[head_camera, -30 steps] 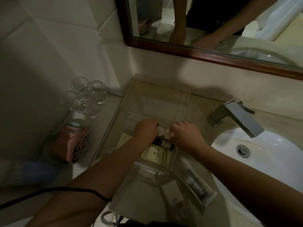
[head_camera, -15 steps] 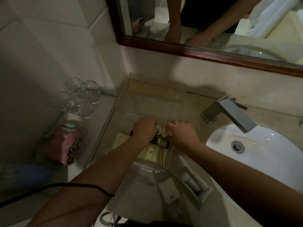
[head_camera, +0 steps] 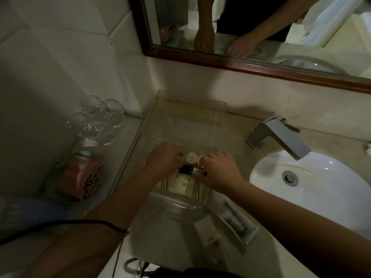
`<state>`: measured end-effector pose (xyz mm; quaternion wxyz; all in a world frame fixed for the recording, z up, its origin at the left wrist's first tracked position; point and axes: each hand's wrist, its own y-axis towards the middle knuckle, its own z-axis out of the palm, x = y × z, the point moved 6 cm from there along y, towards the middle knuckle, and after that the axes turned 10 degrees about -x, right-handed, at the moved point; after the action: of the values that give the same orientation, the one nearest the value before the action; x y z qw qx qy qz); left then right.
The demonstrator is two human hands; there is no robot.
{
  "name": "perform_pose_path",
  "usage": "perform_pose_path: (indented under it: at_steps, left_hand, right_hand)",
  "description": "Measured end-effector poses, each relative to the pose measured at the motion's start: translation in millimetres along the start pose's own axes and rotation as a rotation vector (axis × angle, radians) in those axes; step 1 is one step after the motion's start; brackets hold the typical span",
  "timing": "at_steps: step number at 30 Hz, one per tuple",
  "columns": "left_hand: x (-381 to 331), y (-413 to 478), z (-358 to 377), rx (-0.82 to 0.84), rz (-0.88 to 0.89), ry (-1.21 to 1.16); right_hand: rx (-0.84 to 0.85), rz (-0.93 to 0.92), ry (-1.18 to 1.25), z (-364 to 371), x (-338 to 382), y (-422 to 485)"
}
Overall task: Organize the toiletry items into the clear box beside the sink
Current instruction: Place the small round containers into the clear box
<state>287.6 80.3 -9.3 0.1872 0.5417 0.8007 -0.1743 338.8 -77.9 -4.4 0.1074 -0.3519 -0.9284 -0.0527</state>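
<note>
The clear box (head_camera: 189, 106) stands on the counter left of the sink. Both my hands are inside its near end. My left hand (head_camera: 163, 158) is curled beside a small upright bottle with a round white cap (head_camera: 191, 157) and touches it. My right hand (head_camera: 219, 172) has its fingertips closed on a second white-capped bottle (head_camera: 200, 164). A small dark-labelled bottle (head_camera: 187, 170) lies on its side below them, on a cream packet (head_camera: 183, 187) on the box floor. A long sachet (head_camera: 236, 220) and a small white box (head_camera: 207, 230) lie outside on the counter.
A clear lid (head_camera: 172, 199) lies against the box's near end. Several upturned glasses (head_camera: 102, 119) and a pink bundle (head_camera: 80, 177) sit on the left ledge. The tap (head_camera: 278, 135) and white sink (head_camera: 329, 183) are to the right. A mirror (head_camera: 261, 31) hangs above.
My hands stay in the box and have drawn slightly apart. One white cap now shows fully between them, and the lying dark bottle is more exposed.
</note>
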Motion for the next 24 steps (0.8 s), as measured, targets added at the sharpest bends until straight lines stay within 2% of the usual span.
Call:
perform_pose_path:
  at_steps: [3,7,17,24]
  left_hand:
    - [8.5,-7.9,-3.4,0.043,0.116,0.201]
    - [10.1,-12.1,-0.6,0.081,0.173,0.282]
    - [10.0,-10.7,-0.6,0.012,0.17,0.18]
    - [9.3,-10.6,0.6,0.001,0.169,0.194]
  right_hand:
    - [-0.005,-0.06,-0.045,2.9,10.5,-2.6]
    - [0.003,-0.068,-0.098,5.7,15.5,0.6]
    - [-0.016,-0.02,-0.147,7.1,16.8,2.2]
    - [-0.029,-0.007,-0.142,5.6,16.9,1.4]
